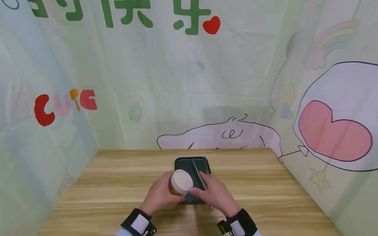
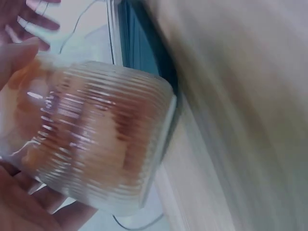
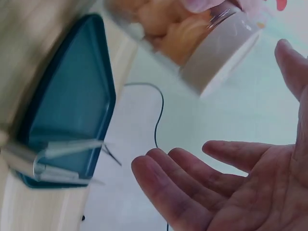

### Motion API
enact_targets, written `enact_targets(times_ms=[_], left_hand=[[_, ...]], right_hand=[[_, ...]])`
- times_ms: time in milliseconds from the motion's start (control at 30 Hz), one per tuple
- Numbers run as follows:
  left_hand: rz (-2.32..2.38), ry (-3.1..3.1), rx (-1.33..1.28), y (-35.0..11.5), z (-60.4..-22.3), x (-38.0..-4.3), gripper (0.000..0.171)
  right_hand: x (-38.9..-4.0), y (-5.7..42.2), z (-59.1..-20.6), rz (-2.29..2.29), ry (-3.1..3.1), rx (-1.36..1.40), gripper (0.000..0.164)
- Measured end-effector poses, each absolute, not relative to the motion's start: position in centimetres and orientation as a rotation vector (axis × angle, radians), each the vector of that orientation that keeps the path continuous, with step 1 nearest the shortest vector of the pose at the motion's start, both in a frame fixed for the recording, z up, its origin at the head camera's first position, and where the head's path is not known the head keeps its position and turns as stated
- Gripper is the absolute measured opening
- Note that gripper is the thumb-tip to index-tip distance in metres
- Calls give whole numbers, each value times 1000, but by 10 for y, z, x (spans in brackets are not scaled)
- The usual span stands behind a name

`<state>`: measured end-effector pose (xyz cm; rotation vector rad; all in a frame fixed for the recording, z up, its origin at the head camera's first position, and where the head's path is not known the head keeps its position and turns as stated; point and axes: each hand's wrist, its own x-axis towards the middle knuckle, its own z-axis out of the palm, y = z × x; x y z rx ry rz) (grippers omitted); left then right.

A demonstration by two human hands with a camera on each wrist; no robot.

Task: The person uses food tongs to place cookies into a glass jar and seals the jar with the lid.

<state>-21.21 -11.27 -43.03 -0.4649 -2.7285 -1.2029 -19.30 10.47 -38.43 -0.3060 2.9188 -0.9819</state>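
My left hand [image 1: 159, 194] grips a clear ribbed jar [image 2: 103, 134] with orange-brown pieces inside and a white lid [image 1: 182, 181]. The jar is held up over the near left part of a dark teal tray [image 1: 183, 163], its lid tilted up toward the head camera. In the right wrist view, the lid end [image 3: 219, 55] stands apart from my right hand [image 3: 216, 192], whose fingers are spread and loosely bent with nothing between them. Metal tongs [image 1: 198, 173] lie across the right side of the tray, beside the right hand.
A wood-grain table [image 1: 127, 167] bears the tray. Its back edge meets a printed cloth backdrop [image 1: 141, 108], and cloth also hangs along the left and right sides.
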Motion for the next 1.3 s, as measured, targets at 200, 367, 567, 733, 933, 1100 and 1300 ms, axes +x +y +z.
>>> enact_targets(times_ms=[200,367,567,733,933,1100,1300], left_hand=[[-1277,-2623,-276,-132,-428,-232,89],[-1309,-2551,-156,-145,-428,-246,91],[-1323,-2548,-76,-152,-429,-255,91],[-1357,-2561,-40,-152,-434,-260,94],[-1426,-2553,-6,-152,-444,-260,94],[-1472,-2538,1,-154,-453,-260,95],[-1439,-2594,-41,-165,-445,-263,110]], right_hand=[[-199,116,-383,-932,2973,-263,85],[-202,123,-385,-927,3026,-288,78],[-205,133,-389,-920,3044,-295,72],[-208,141,-390,-913,3036,-258,73],[-213,151,-392,-889,3065,-261,72],[-218,159,-391,-834,3096,-280,73],[-228,174,-393,-796,3136,-267,70]])
